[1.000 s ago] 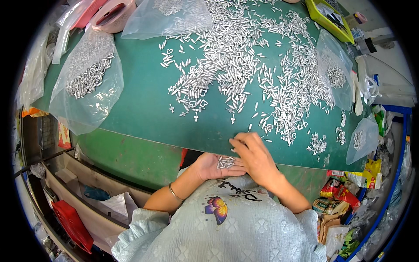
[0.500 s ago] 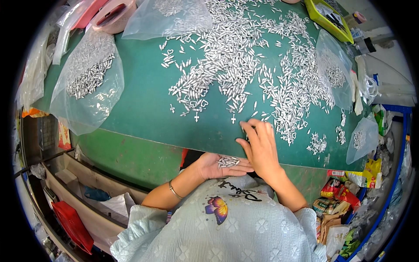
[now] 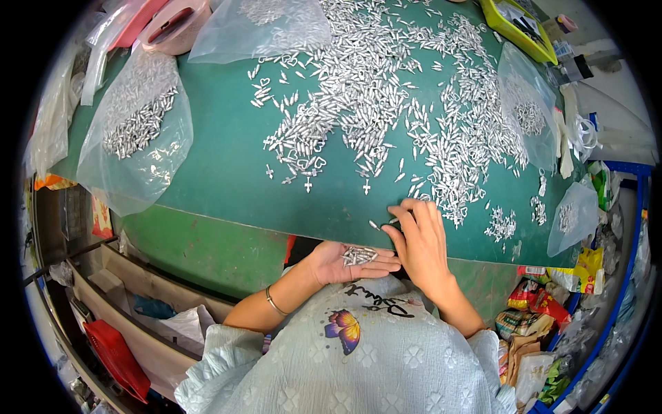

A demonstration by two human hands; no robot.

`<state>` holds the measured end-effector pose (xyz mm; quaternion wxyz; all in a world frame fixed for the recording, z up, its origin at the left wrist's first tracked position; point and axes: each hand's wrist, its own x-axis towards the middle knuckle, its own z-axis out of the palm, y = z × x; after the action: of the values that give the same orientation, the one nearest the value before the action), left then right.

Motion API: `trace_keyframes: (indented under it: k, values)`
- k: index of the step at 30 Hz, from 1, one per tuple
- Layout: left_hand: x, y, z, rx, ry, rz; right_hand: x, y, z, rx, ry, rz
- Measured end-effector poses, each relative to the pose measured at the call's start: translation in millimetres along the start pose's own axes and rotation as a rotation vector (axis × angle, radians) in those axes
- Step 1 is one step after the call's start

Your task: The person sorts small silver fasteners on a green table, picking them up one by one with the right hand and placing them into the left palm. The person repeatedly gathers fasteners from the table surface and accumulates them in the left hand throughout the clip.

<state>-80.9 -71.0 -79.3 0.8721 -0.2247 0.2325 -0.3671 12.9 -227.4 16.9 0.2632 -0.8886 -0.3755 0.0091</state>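
At the near edge of the green table [image 3: 227,148], we curl our right hand [image 3: 423,241], its thumb and forefinger slightly parted; we cannot tell whether they grasp anything. Just left of these fingertips, 1 loose silver piece [image 3: 374,224] lies on the tabletop. On our side of the edge, we hold our left hand [image 3: 345,265] palm up, fingers stretched and released, with a small heap of silver pieces [image 3: 359,256] resting on it. Beyond our hands we see a broad spread of similar pieces [image 3: 372,83], with 1 small cross [image 3: 367,185] below it. To our left lies 1 clear bag [image 3: 165,162], partly filled.
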Motion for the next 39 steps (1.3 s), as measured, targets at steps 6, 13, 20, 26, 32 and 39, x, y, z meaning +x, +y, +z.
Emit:
trace_keyframes:
  k: [6, 13, 20, 26, 32, 39]
  values:
    - [2.4, -5.2, -13.6, -0.017, -0.278, 0.032, -15.0, 1.8, 3.0, 0.091, -0.085, -0.265]
    - [1.9, -3.8, -6.9, 0.186, -0.151, 0.085, 12.7, -4.0, 1.7, 0.108, 0.043, -0.093]
    - [6.9, -6.7, -18.3, -0.14, -0.358, 0.05, -16.0, 1.7, 0.2, 0.39, -0.229, -0.344]
    - [12.1, -4.3, -9.2, 0.112, -0.269, 0.002, -29.9, 13.8, -10.7, 0.217, 0.154, 0.034]
    - [16.1, -16.3, 13.0, 0.399, 0.228, 0.111, -43.3, 10.4, -3.1, -0.038, 0.111, 0.067]
    - [18.1, -27.2, 25.2, 0.419, 0.355, 0.148, -47.6, 14.0, -12.7, 0.276, -0.007, -0.127]
